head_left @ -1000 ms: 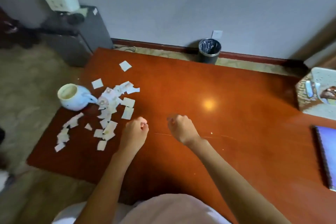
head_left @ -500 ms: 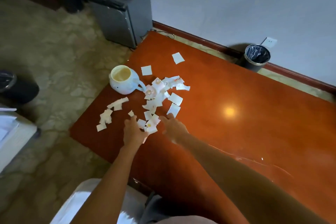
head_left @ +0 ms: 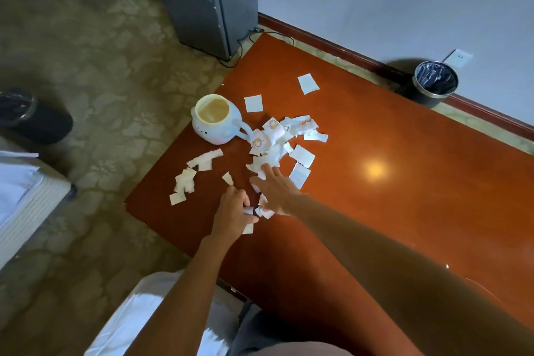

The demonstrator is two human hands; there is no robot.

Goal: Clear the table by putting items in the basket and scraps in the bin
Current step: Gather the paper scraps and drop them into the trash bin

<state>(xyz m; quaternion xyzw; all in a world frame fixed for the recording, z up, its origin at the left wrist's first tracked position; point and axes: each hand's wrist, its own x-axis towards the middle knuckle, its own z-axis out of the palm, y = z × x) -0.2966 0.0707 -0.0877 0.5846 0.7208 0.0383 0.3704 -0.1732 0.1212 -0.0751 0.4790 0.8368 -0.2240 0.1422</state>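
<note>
Several torn white paper scraps (head_left: 277, 139) lie scattered on the left end of a red-brown table (head_left: 404, 182). A pale round mug (head_left: 215, 120) stands at the table's left edge, beside the scraps. My left hand (head_left: 232, 212) rests on the table with its fingers curled around a few scraps. My right hand (head_left: 276, 188) lies flat, fingers spread, over scraps just to its right. A black bin (head_left: 435, 82) with a dark liner stands on the floor past the table's far edge, by the wall.
A grey cabinet (head_left: 208, 6) stands on the floor beyond the table's far left corner. Another dark bin (head_left: 26, 115) sits on the patterned carpet at the far left, above a white piece of furniture (head_left: 26, 196). A wall socket (head_left: 459, 58) is behind the black bin.
Both hands went from fists near the table's middle to the scrap pile. The left hand has closed on scraps; the right has opened flat over them. The view swung left.
</note>
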